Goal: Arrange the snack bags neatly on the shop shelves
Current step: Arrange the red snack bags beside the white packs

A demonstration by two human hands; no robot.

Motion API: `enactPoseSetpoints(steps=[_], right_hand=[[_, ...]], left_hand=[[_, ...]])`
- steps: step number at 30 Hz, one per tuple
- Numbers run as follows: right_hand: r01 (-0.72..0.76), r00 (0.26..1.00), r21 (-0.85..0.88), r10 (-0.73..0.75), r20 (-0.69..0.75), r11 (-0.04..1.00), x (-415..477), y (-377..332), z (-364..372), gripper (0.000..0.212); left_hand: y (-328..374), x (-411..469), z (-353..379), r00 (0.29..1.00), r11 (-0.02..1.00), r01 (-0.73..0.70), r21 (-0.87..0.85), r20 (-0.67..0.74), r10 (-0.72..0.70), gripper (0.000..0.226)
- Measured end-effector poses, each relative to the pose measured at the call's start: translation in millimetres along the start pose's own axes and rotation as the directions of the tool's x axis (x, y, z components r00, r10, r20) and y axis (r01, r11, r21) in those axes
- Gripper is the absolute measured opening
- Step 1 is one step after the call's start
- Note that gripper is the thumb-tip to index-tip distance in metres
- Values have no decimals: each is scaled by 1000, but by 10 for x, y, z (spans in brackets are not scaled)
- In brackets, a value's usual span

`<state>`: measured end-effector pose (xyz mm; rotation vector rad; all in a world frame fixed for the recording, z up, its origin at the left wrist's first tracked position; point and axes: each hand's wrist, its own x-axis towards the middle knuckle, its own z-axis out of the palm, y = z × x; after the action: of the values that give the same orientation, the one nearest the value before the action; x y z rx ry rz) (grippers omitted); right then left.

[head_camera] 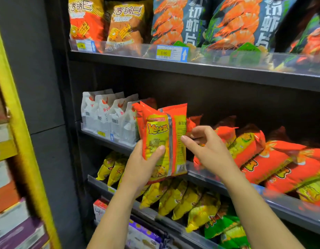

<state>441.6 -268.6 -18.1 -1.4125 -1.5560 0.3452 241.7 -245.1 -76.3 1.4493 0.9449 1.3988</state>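
Where the dark shelving rises level by level, each shelf carries its own kind of snack. On the top shelf (209, 69), behind a clear lip with a price label (171, 53), orange bags (87, 18) stand at the left and dark prawn bags (236, 24) fill the rest. The middle shelf (288, 211) has white bags (105, 114) standing upright in a row at its left end, and red bags (263, 159) slumped at a slant along its right side, overlapping one another. Between those two groups, in front of the shelf edge, is the held bag (164, 137), red and yellow, upright, its silver back seam facing outward; at least one more red bag is pressed behind it. The lower shelf (98, 184) holds leaning yellow bags (173, 196), with green bags (225, 229) and purple boxes (143, 234) further down.

The left hand (143, 166) grips the held bag from below and from the left, thumb laid across its face. The right hand (207, 148) reaches in from the right, thumb tip touching the bag's right edge, fingers curled behind it; I cannot tell whether it is pinching that edge or something behind.

A yellow-framed rack (21, 123) at the far left is blurred, its boxes unreadable. The rightmost bags are cut off by the frame.
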Motion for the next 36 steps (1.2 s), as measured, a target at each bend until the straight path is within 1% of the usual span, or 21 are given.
enactPoseSetpoints(steps=[2, 3, 6, 7, 10, 12, 15, 16, 18, 20, 22, 23, 25, 26, 27, 29, 31, 32, 34, 35, 36], right_hand=[[-89, 993, 114, 79, 93, 990, -28, 16, 163, 77], [-131, 984, 184, 104, 147, 974, -48, 11, 237, 82], [-247, 942, 414, 117, 315, 876, -153, -19, 438, 61], [-266, 935, 452, 113, 337, 851, -188, -20, 498, 61], [-269, 931, 501, 90, 353, 822, -271, -26, 656, 61], [-298, 927, 541, 103, 361, 787, -310, -33, 733, 57], [-338, 917, 580, 120, 380, 741, -362, -25, 792, 52], [-355, 912, 591, 131, 388, 724, -368, 6, 814, 54], [-408, 897, 632, 159, 413, 659, -387, 53, 853, 60], [-455, 883, 699, 175, 437, 551, -426, 79, 884, 66], [-496, 865, 761, 165, 474, 419, -461, 129, 915, 81], [-510, 858, 777, 151, 492, 369, -478, 152, 924, 90], [-517, 854, 793, 127, 505, 324, -501, 193, 940, 102], [-517, 853, 795, 118, 508, 316, -509, 207, 947, 103], [-518, 852, 796, 109, 511, 314, -525, 205, 941, 101], [-501, 862, 787, 123, 492, 361, -542, 181, 923, 82], [-469, 878, 744, 156, 453, 476, -560, 103, 898, 61], [-437, 892, 713, 158, 424, 549, -565, 66, 896, 56], [-344, 923, 627, 130, 362, 699, -584, -50, 907, 46], [-294, 936, 585, 105, 335, 756, -599, -109, 916, 42], [-261, 942, 552, 85, 324, 792, -612, -151, 932, 38]], left_hand=[[12, -60, -83, 998, 997, 53, -47, 16, -53, 29], [13, -88, -121, 997, 994, 80, -77, 29, -78, 28], [8, -188, -206, 987, 979, 154, -131, 74, -145, 29], [2, -213, -227, 983, 976, 173, -129, 84, -163, 30], [-29, -261, -299, 977, 977, 192, -96, 113, -181, 34], [-13, -306, -365, 975, 981, 185, -59, 137, -175, 34], [53, -308, -438, 975, 983, 183, 7, 128, -183, 36], [61, -271, -450, 974, 978, 208, -28, 95, -204, 42], [55, -206, -487, 956, 948, 291, -128, 0, -293, 59], [37, -259, -545, 950, 934, 307, -180, 3, -312, 70], [34, -313, -615, 945, 903, 311, -296, -11, -328, 76], [27, -357, -648, 943, 890, 306, -339, -19, -331, 77], [47, -358, -667, 941, 878, 301, -372, -33, -337, 76], [57, -347, -668, 942, 876, 301, -375, -27, -335, 75], [80, -348, -661, 944, 879, 305, -366, -5, -330, 74], [95, -383, -661, 947, 896, 309, -319, 20, -320, 69], [117, -410, -627, 949, 915, 315, -252, 55, -312, 64], [139, -428, -605, 946, 921, 324, -218, 70, -316, 63], [153, -447, -582, 931, 918, 357, -170, 148, -335, 60], [166, -456, -563, 920, 916, 379, -134, 162, -357, 62], [138, -444, -550, 917, 916, 386, -108, 154, -368, 69]])
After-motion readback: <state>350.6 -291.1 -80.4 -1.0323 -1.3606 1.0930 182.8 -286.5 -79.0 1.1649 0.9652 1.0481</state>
